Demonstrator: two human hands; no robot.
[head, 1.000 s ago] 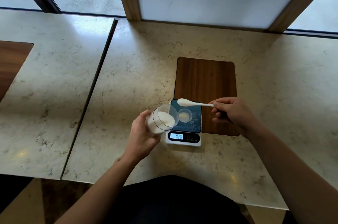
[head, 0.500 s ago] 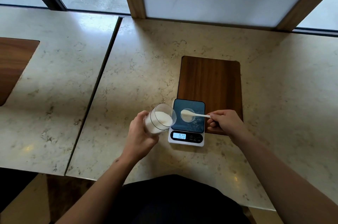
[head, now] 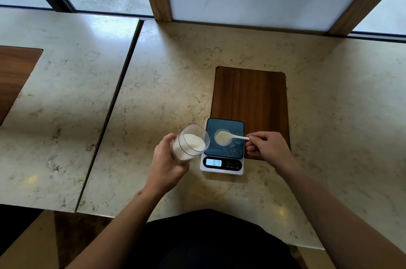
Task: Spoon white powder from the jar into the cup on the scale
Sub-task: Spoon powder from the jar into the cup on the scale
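Note:
My left hand [head: 165, 162] grips a clear jar [head: 191, 143] of white powder, tilted with its mouth toward the scale. The small digital scale [head: 222, 164] sits just right of the jar; its display reads 0.20. A small clear cup [head: 223, 137] stands on the scale's dark platform and holds some white powder. My right hand [head: 267, 147] pinches the handle of a white spoon [head: 238, 136], whose bowl lies over the cup's mouth.
A dark wooden board [head: 250, 95] lies under the scale's far end, on a marble counter [head: 171, 84]. A seam separates a second marble slab [head: 66, 93] at the left with another wooden inlay [head: 15, 75]. Window frames rise behind.
My right hand has lowered the spoon from above the scale down onto the cup. The jar in my left hand stays tilted in nearly the same place.

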